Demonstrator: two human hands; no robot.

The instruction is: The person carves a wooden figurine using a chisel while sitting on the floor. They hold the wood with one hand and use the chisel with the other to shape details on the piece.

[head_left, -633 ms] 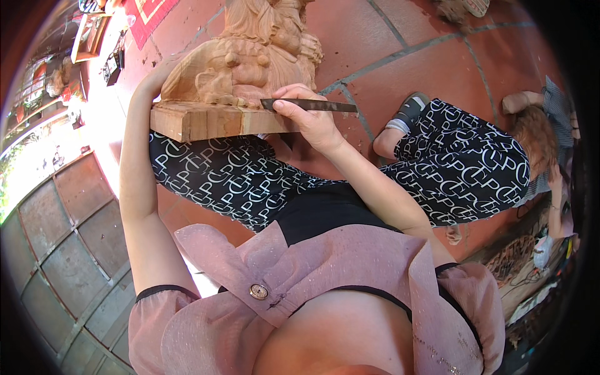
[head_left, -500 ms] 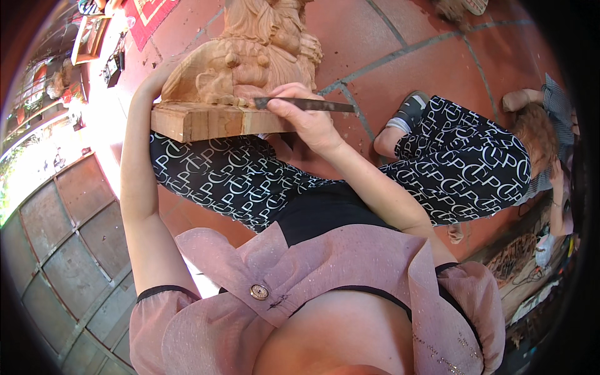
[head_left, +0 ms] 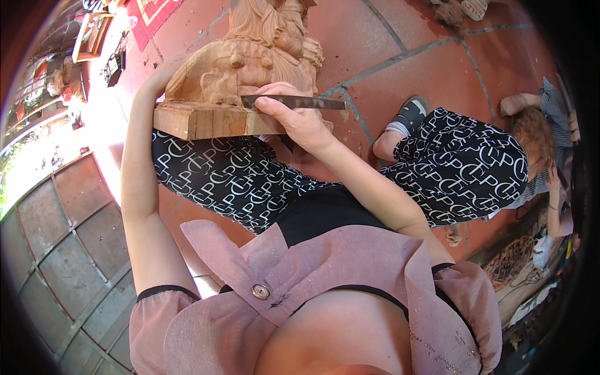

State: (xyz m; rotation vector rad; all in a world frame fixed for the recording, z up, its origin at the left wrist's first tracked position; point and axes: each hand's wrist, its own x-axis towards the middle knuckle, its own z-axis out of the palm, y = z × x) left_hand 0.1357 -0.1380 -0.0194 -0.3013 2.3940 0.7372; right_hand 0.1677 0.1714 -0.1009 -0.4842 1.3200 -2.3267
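A pale wooden carving (head_left: 275, 59), with figures and folded drapery, stands on a thick block base (head_left: 206, 125) just in front of me, above my patterned trouser leg. My right hand (head_left: 300, 122) is closed around a wood carving chisel (head_left: 319, 103), a flat dark metal bar. Its left end meets the carved wood just above the base, and the other end sticks out to the right past my fingers. At the carving's left side, my left hand (head_left: 170, 74) reaches round the outer edge; its fingers are hidden behind the wood.
Red floor tiles (head_left: 369, 62) with grey joints surround the carving. A second person (head_left: 534, 134) crouches at the far right, beside wood pieces and clutter. My sandalled foot (head_left: 409, 115) rests right of the carving. A red mat (head_left: 150, 22) lies far left, a gridded metal panel (head_left: 69, 244) nearer.
My right hand and the chisel have slid a little to the left along the carving's lower edge. The carving sits slightly further right in the picture. My left hand stays at its side.
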